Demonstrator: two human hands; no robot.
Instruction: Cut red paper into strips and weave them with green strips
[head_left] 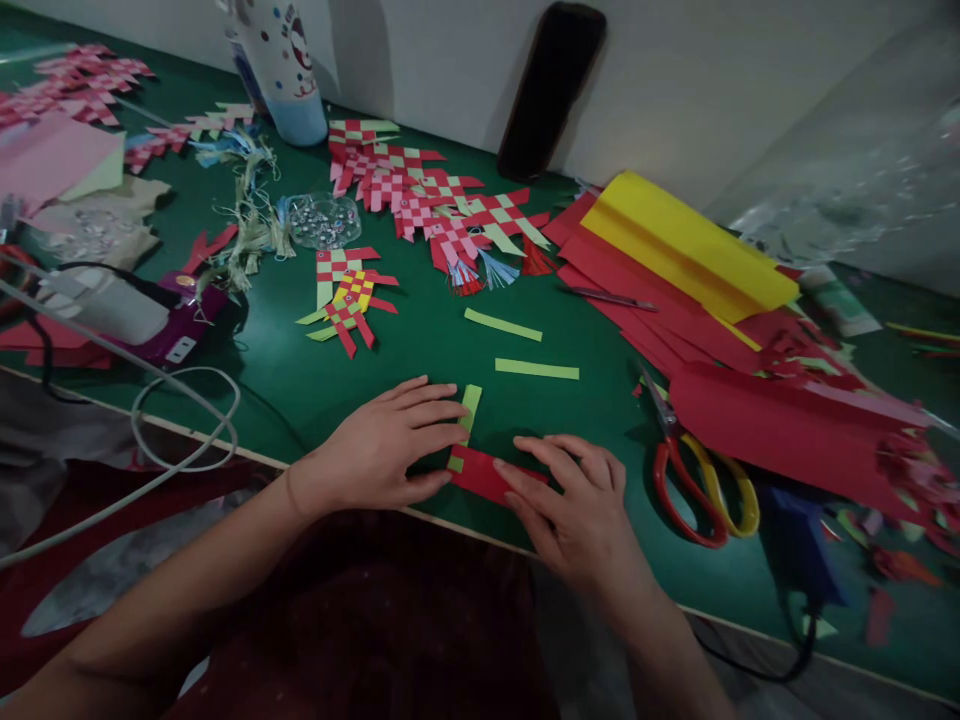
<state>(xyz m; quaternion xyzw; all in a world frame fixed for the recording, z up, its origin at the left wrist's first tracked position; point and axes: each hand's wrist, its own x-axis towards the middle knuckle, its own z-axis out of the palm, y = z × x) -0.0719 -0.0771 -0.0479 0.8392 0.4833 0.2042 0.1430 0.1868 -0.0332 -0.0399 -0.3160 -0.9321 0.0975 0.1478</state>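
Note:
A red paper strip [484, 478] lies near the table's front edge, with a light green paper strip [471, 408] woven through its left end and standing up at an angle. My left hand [382, 440] is flat with fingers stretched, its fingertips touching the green strip and its thumb at the red strip's left end. My right hand [574, 490] presses the right part of the red strip between thumb and index finger, the other fingers curled. Beyond the hands lie two loose green strips, an upper one [502, 325] and a lower one [537, 369].
Woven paper fish [349, 300] lie at centre left, more [442, 200] along the wall. Scissors [697, 480] and red paper sheets [772, 430] are on the right, under yellow paper [686, 245]. A phone [551, 90] leans on the wall beside a bottle [289, 80]. A cable [184, 425] loops left.

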